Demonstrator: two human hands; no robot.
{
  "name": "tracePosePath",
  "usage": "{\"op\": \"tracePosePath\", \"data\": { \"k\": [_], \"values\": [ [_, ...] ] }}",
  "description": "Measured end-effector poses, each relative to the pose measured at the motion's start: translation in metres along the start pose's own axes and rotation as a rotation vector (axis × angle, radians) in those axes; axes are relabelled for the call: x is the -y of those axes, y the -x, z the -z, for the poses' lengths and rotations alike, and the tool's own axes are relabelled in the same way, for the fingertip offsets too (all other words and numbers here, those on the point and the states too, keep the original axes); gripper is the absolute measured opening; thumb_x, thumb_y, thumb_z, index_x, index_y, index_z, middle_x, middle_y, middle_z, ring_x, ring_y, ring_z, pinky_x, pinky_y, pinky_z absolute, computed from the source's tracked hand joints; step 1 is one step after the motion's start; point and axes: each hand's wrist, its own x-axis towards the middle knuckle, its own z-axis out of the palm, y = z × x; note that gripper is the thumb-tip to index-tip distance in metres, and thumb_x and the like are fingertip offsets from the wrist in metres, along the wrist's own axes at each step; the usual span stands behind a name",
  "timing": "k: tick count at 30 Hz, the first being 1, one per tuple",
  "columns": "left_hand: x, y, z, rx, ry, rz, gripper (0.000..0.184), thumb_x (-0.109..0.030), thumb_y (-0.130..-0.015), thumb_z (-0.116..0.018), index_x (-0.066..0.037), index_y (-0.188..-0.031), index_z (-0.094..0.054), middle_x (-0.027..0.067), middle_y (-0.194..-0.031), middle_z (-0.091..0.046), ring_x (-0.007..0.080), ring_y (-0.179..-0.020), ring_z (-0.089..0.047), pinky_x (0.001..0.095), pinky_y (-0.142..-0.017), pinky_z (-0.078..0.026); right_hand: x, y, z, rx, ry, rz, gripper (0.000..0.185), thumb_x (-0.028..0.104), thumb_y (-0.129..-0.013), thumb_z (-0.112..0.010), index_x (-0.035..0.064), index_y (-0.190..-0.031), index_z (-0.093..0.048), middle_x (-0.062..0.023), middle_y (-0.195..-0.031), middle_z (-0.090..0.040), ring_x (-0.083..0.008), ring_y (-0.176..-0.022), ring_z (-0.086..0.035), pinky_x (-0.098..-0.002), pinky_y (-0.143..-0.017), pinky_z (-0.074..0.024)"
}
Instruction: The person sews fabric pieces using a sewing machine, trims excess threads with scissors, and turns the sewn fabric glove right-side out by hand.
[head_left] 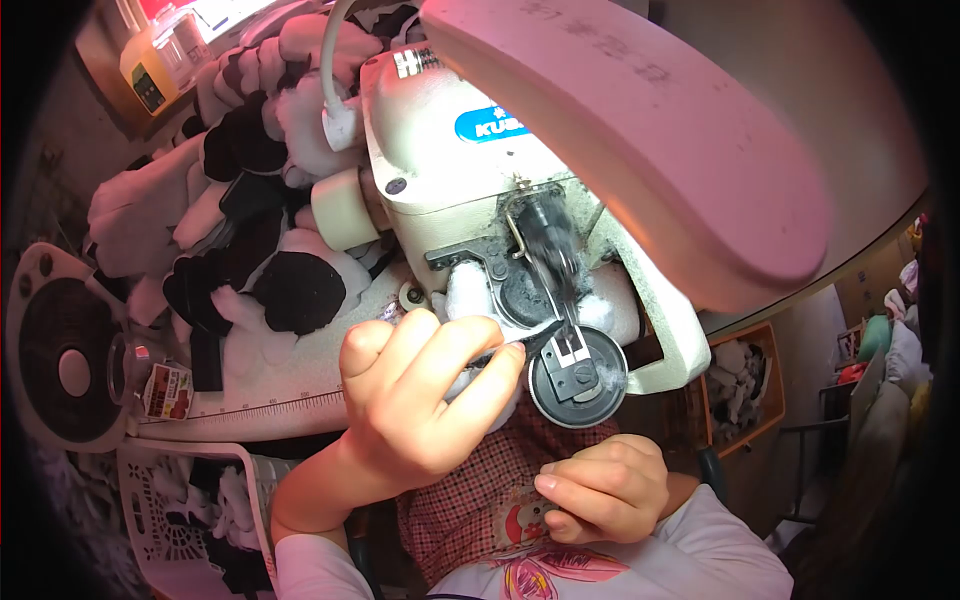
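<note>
My left hand (pixel 430 390) is at the front of a white sewing machine (pixel 440 180), its fingers closed in a pinch on the edge of a black and white plush piece (pixel 538 338). Most of that piece is hidden behind the hand and machine parts. White fluff shows beside the machine's dark needle mechanism (pixel 545 240), which looks blurred. Just right of the fingertips is a round black disc (pixel 578 378) with a metal plate. Lower down, before the checked apron (pixel 460 510), my right hand (pixel 605 490) hovers with curled fingers and nothing visible in them.
Black and white plush pieces (pixel 250 230) are heaped left of the machine. A white basket (pixel 200 450) holds more, below a round fan-like object (pixel 70 350). The pink machine arm cover (pixel 650 130) hangs overhead. An orange crate (pixel 775 380) stands at right.
</note>
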Motion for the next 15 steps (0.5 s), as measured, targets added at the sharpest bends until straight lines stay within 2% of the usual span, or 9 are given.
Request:
{"op": "tracePosePath", "data": {
  "k": [3,5,8,12,15],
  "values": [
    [-0.004,-0.002,-0.001,-0.001,-0.020,0.018,0.023,-0.005,-0.063,-0.076,-0.009,-0.085,-0.070,-0.0002,-0.084,-0.063,0.0136,-0.063,-0.047,0.0305,-0.069,-0.028,-0.002,0.003,0.001,-0.006,-0.017,0.000,0.021,0.019,-0.083,-0.071,0.0007,-0.095,-0.072,-0.0053,-0.084,-0.067,-0.0123,-0.060,-0.062,-0.0217,-0.046,-0.0459],
    [-0.003,-0.002,-0.002,-0.010,-0.072,0.003,0.022,-0.014,-0.064,-0.073,-0.009,-0.086,-0.070,0.0005,-0.087,-0.063,0.0115,-0.065,-0.052,0.0300,-0.072,-0.028,-0.002,0.004,0.000,-0.015,-0.014,-0.008,0.021,0.018,-0.083,-0.071,0.0006,-0.095,-0.071,-0.0053,-0.084,-0.067,-0.0124,-0.060,-0.062,-0.0219,-0.046,-0.0456],
    [-0.010,-0.004,0.005,0.027,-0.065,0.102,0.024,-0.013,-0.063,-0.075,-0.009,-0.086,-0.071,0.0020,-0.088,-0.061,0.0135,-0.066,-0.053,0.0306,-0.072,-0.028,-0.004,0.006,0.000,-0.020,-0.016,-0.022,0.022,0.017,-0.082,-0.071,0.0007,-0.096,-0.071,-0.0051,-0.084,-0.067,-0.0124,-0.060,-0.061,-0.0220,-0.046,-0.0448],
    [-0.010,0.004,0.006,-0.003,-0.057,0.127,0.026,-0.012,-0.061,-0.076,-0.009,-0.086,-0.071,0.0030,-0.088,-0.060,0.0147,-0.068,-0.053,0.0314,-0.072,-0.028,-0.006,0.008,-0.002,-0.013,-0.024,-0.030,0.023,0.016,-0.081,-0.071,0.0009,-0.098,-0.071,-0.0050,-0.085,-0.066,-0.0119,-0.060,-0.061,-0.0221,-0.045,-0.0438],
    [-0.010,0.006,0.010,0.089,-0.096,0.093,0.027,-0.011,-0.061,-0.077,-0.009,-0.087,-0.071,0.0014,-0.086,-0.060,0.0146,-0.068,-0.053,0.0316,-0.072,-0.029,-0.007,0.008,-0.002,0.019,-0.026,-0.039,0.023,0.016,-0.080,-0.072,0.0013,-0.099,-0.070,-0.0048,-0.085,-0.066,-0.0115,-0.060,-0.060,-0.0219,-0.045,-0.0435]
  ]
}}
